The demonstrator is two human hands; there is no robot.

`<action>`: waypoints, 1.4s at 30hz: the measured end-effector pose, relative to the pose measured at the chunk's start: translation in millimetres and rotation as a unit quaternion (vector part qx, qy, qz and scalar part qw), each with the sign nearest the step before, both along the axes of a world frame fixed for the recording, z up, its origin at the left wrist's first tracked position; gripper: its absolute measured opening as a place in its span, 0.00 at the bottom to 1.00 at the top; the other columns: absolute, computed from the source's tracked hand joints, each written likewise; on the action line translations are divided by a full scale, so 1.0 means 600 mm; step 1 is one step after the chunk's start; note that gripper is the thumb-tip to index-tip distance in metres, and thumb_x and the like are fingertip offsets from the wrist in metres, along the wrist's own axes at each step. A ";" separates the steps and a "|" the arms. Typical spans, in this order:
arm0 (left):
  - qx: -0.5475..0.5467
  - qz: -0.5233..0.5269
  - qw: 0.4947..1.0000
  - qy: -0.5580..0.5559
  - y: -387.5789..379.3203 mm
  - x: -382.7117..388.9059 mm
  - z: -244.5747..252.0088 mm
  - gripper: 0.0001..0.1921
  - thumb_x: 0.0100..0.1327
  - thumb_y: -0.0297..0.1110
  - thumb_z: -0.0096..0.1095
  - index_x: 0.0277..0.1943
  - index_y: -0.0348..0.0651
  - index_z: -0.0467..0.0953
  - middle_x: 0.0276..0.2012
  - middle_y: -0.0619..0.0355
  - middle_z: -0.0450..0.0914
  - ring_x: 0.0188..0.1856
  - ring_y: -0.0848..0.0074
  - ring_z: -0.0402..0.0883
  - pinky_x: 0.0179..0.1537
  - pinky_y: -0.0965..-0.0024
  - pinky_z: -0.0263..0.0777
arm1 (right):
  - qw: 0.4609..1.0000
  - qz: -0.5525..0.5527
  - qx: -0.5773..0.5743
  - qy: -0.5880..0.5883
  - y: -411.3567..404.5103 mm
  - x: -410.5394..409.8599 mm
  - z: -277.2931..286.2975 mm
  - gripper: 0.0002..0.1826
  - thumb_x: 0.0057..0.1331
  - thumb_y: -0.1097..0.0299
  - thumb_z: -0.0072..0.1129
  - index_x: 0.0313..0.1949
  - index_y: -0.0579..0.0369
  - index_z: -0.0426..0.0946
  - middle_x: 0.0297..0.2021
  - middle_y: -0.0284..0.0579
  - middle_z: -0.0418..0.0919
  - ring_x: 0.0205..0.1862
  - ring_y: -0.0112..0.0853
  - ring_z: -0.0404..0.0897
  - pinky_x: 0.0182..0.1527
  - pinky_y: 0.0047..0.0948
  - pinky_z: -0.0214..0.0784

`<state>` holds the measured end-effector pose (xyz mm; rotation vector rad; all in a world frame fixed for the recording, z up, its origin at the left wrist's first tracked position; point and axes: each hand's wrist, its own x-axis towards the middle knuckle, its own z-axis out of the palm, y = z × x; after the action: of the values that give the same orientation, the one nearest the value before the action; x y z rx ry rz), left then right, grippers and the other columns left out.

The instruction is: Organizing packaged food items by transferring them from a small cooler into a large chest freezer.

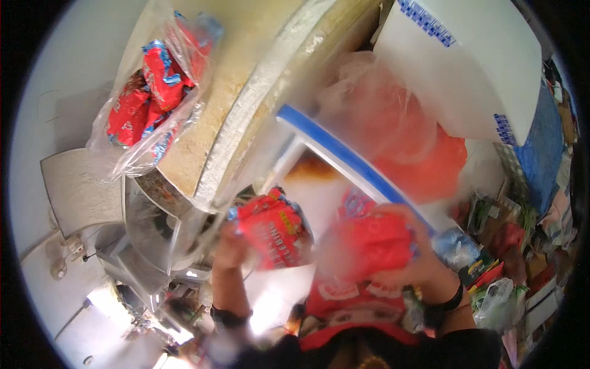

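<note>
My left hand [230, 246] grips a red plastic packet [281, 235] with blue crimped ends and printed writing. Another red packet [368, 244], blurred, is in my right hand [421, 263]. Both packets are held up in front of my red apron [355, 304]. Just beyond them runs the blue and white rim [350, 159] of what looks like a chest freezer. A clear plastic bag [184, 133] holding several similar red packets [161, 80] lies at the upper left.
A yellowed panel [235, 60] with a rough white edge slants across the top. Past the rim lies a large red plastic bag [405, 124]. A white panel [465, 69] stands at upper right. Cluttered bags and boxes [502, 276] fill the right side; metal equipment [147, 230] is at left.
</note>
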<state>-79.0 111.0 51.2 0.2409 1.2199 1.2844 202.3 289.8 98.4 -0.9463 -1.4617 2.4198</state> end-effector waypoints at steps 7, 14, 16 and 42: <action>-0.169 -0.083 0.940 0.283 -0.086 -0.044 -0.020 0.38 0.51 0.46 0.66 0.59 0.31 0.59 0.54 0.48 0.69 0.54 0.62 0.70 0.55 0.57 0.65 | 0.994 -0.071 -0.063 0.054 -0.015 -0.013 0.005 0.46 0.34 0.73 0.76 0.55 0.54 0.61 0.48 0.45 0.70 0.51 0.34 0.71 0.52 0.33 0.66; 0.056 0.254 0.958 0.119 0.076 -0.067 0.207 0.15 0.56 0.30 0.58 0.46 0.36 0.73 0.37 0.54 0.78 0.35 0.74 0.77 0.34 0.71 0.72 | 0.958 -0.157 -0.128 0.205 0.015 -0.113 0.023 0.47 0.32 0.77 0.72 0.56 0.62 0.59 0.49 0.49 0.71 0.50 0.38 0.73 0.51 0.38 0.69; 0.154 0.246 0.939 0.185 0.126 -0.105 0.252 0.14 0.58 0.29 0.57 0.46 0.35 0.73 0.37 0.55 0.78 0.36 0.75 0.77 0.35 0.72 0.72 | 0.957 -0.145 -0.074 0.241 0.049 -0.171 0.053 0.44 0.34 0.79 0.69 0.56 0.63 0.60 0.49 0.49 0.72 0.49 0.37 0.74 0.51 0.37 0.68; 0.005 0.361 0.868 0.341 0.225 -0.278 0.211 0.30 0.59 0.40 0.57 0.60 0.36 0.57 0.51 0.51 0.69 0.49 0.70 0.71 0.50 0.67 0.65 | 0.920 -0.249 0.302 -0.018 0.210 -0.611 0.086 0.34 0.46 0.65 0.60 0.52 0.66 0.59 0.47 0.54 0.68 0.47 0.35 0.73 0.40 0.34 0.71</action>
<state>-245.6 245.8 178.0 0.2658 2.0297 1.9389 -164.1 415.6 150.1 -1.0377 -1.5876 1.4705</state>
